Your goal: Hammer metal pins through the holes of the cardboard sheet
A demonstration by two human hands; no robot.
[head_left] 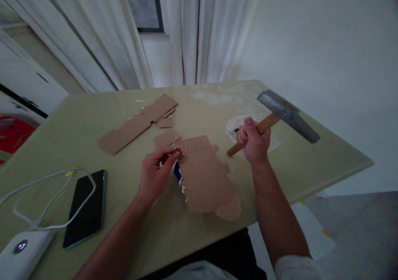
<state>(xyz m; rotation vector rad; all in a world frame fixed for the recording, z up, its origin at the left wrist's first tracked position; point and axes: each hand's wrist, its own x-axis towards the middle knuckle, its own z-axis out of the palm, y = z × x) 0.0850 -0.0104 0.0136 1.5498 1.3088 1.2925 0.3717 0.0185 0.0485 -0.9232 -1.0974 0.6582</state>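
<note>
My right hand (255,141) is wrapped round the wooden handle of a hammer (287,110), raised over the right part of the table with its metal head pointing away. At the left edge of a brown cardboard piece (208,176), my left hand (158,168) pinches with thumb and forefinger. Whatever sits in that pinch is too small to make out. Rows of small holes cover the far end of the cardboard. Something dark blue (177,171) shows from under its torn left edge.
A long cardboard strip (139,124) and smaller scraps lie at the back left. Behind my right hand is a clear plastic bag (231,126). At the left are a phone (85,207), a white power bank (26,251) and a looped white cable (46,209). A wall borders the right side.
</note>
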